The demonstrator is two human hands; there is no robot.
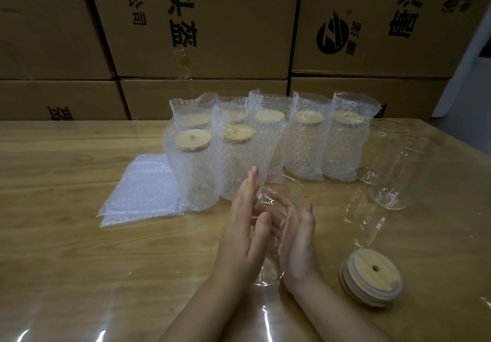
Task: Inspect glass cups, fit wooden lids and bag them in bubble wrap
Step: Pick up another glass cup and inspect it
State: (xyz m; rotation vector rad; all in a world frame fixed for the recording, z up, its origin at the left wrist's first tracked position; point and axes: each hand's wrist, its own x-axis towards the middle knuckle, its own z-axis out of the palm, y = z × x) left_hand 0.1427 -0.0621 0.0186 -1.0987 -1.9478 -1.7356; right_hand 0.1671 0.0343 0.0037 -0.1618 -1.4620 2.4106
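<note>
Glass cup (268,235) is tilted, mouth away from the person, base toward the wrists, clamped between both palms just in front of the row of bagged cups (265,142). Left hand (243,231) presses flat on one side, fingers extended; right hand (299,246) cups the other side, fingertips curling round the wall. Step in hand reads as inspection: no lid on this cup. To do it well, roll the cup slowly between the palms so the whole wall and rim pass under the light, keeping the base supported, since clear glass on a glossy table (79,235) hides chips easily. Rim condition cannot be judged here; glare and blur obscure it. Stack of wooden lids (370,279) sits to the right of the held cup, near the right wrist. Flat bubble wrap bags (143,192) lie to its left. Two unwrapped glass cups (393,166) stand beyond the lids, right of the bagged row.
</note>
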